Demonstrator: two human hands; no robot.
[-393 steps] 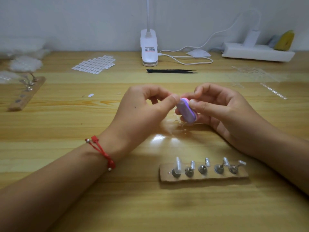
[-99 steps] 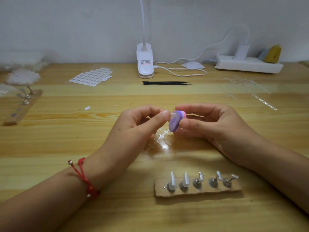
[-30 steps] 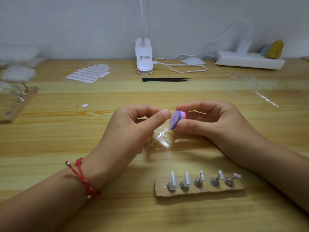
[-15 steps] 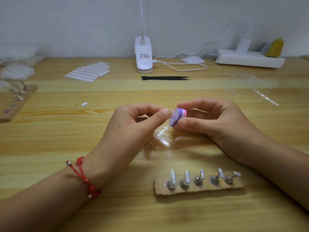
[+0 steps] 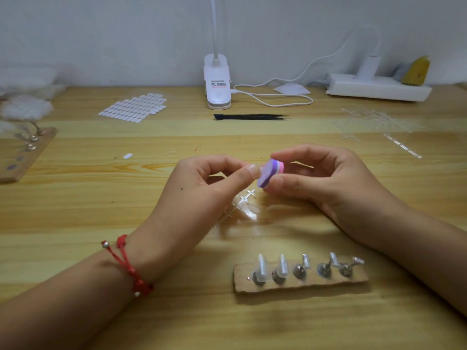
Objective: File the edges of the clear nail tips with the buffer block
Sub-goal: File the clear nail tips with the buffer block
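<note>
My right hand (image 5: 326, 183) pinches a small purple, pink and white buffer block (image 5: 270, 173) between thumb and fingers above the table's middle. My left hand (image 5: 202, 193) faces it, thumb and forefinger pinched together right against the block's purple face; the clear nail tip between them is too small to make out. A clear plastic sprue with nail tips (image 5: 240, 205) lies on the table under both hands. Near the front edge, a cardboard strip (image 5: 300, 282) carries a row of metal stands, two of them topped with clear nail tips (image 5: 261, 267).
At the back stand a white clip lamp (image 5: 217, 82), its cable, and a white power strip (image 5: 376, 88). Black tweezers (image 5: 250, 117) lie in front of the lamp. A sheet of white adhesive tabs (image 5: 134, 107) is back left, clear tip sprues (image 5: 374, 121) back right, another cardboard stand (image 5: 22, 152) far left.
Both hands stay pinched together at the block. The buffer block shifts only slightly against the left fingertips between frames; nothing was picked up or put down.
</note>
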